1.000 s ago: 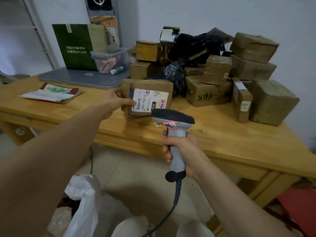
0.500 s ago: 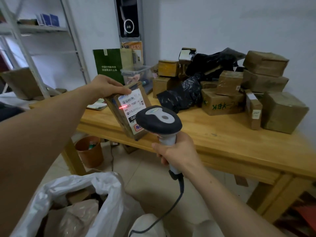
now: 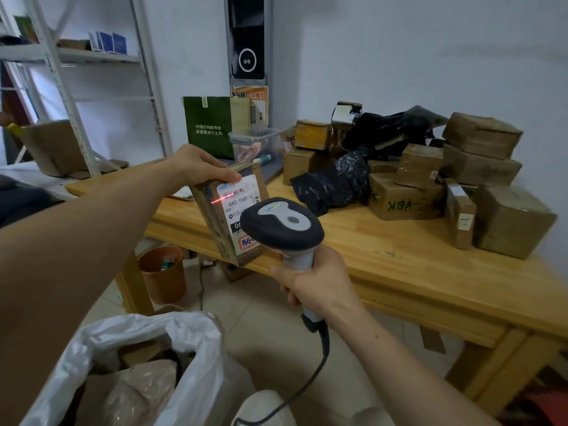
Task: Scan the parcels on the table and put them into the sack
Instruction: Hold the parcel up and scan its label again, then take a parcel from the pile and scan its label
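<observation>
My left hand grips a brown taped parcel by its top end and holds it upright in the air, off the table's front left edge. Its white shipping label faces me, and a red laser line crosses the barcode. My right hand holds a grey and black corded barcode scanner, pointed at the label and covering its lower right part. A white sack stands open on the floor at lower left with brown parcels inside. Several more brown boxes and black bag parcels are piled on the wooden table.
A green paper bag and a clear plastic tub stand at the table's back left. An orange-brown bin sits on the floor under the table. Metal shelving stands at the left wall. The scanner cable hangs down toward the floor.
My left hand has lifted the parcel off the table and turned it upright off the front edge. The scanner's red line now falls on the barcode. My view has shifted left, showing the sack.
</observation>
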Action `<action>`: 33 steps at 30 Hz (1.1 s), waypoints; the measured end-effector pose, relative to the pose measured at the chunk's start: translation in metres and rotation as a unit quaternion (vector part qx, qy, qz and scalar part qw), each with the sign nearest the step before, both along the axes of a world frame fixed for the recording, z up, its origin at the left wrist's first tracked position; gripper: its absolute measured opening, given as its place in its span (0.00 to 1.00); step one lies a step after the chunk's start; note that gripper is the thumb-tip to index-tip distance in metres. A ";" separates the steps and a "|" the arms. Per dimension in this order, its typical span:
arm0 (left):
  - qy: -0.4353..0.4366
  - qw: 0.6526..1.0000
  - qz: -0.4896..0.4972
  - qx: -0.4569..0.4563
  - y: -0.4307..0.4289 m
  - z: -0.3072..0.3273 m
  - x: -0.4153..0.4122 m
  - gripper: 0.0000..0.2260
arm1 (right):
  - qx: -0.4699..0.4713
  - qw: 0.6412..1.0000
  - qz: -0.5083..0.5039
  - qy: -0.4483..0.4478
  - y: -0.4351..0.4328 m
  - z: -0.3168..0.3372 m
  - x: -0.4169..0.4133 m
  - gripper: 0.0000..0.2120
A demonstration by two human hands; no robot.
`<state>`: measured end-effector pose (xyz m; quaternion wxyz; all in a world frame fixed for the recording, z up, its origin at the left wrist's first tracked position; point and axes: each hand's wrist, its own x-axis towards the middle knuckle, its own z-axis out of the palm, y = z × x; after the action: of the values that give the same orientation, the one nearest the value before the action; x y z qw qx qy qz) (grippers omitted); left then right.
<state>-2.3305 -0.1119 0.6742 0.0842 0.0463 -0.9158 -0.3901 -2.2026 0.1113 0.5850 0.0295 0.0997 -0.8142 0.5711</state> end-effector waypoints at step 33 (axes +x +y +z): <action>-0.211 0.927 0.310 0.005 -0.140 -0.189 0.105 0.17 | -0.075 0.965 0.097 -0.233 -0.079 -0.067 -0.002 0.05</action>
<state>-2.2259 -0.2514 0.4851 0.0055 0.4091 -0.8507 -0.3301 -2.2048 0.0327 0.5182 -0.2089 0.0402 -0.7397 0.6385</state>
